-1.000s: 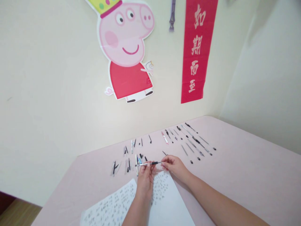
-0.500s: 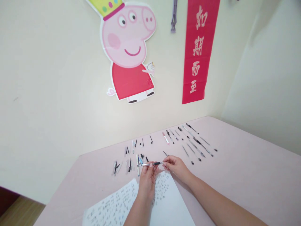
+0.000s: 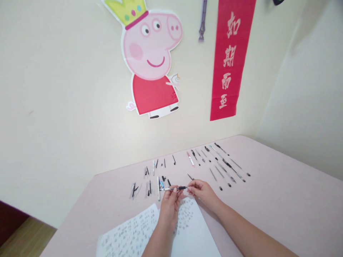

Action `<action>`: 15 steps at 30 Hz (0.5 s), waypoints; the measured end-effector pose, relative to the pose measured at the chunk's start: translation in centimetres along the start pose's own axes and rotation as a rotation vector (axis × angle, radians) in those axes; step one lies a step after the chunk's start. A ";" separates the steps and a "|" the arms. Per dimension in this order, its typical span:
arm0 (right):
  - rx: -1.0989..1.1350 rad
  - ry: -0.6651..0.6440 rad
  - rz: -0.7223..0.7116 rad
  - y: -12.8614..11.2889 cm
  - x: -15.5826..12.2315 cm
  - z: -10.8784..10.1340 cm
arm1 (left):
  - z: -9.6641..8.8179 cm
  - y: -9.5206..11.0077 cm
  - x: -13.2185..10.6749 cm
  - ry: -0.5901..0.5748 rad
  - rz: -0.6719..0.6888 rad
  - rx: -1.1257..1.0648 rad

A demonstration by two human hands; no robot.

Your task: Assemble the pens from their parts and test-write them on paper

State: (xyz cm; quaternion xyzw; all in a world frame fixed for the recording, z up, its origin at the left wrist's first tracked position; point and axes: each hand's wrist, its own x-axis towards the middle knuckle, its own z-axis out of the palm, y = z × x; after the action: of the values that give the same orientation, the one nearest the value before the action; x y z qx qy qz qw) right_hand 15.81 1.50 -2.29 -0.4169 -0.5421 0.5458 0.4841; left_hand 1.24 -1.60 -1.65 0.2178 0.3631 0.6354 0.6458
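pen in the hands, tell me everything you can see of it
The pen is slim, with a pale, see-through-looking barrel, perhaps plastic, and a black section towards its right end. It lies nearly level across the view, held up between thumb and fingers of the left hand, which hide part of it. The right hand has its fingertips at the right end; the exact contact is too small to tell.

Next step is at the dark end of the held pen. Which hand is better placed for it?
Probably the right. The right hand has its fingertips close together at that end of the pen, while the left hand is occupied holding the barrel.
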 end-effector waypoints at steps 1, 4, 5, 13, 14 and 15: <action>-0.008 -0.008 -0.003 0.1 0.0 0.0 | -0.1 -0.1 0.0 -0.008 0.001 0.001; -0.058 -0.024 -0.010 0.4 0.0 -0.1 | -0.2 -0.2 -0.2 -0.028 0.010 -0.001; -0.080 -0.029 -0.017 0.5 0.0 -0.1 | -0.3 -0.2 -0.2 -0.034 0.012 -0.001; -0.126 -0.044 -0.037 0.6 -0.1 -0.1 | -0.1 -0.1 -0.5 -0.051 0.000 -0.008; -0.124 -0.052 -0.036 0.5 -0.1 -0.1 | -0.2 -0.1 -0.5 -0.053 0.002 -0.009; -0.125 -0.061 -0.037 0.4 -0.2 -0.1 | -0.2 -0.1 -0.4 -0.056 0.005 -0.007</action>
State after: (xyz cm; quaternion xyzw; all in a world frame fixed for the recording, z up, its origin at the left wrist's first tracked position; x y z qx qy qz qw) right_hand 15.91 1.37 -2.70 -0.4195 -0.5973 0.5143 0.4504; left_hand 1.21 -2.03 -1.81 0.2340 0.3419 0.6320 0.6549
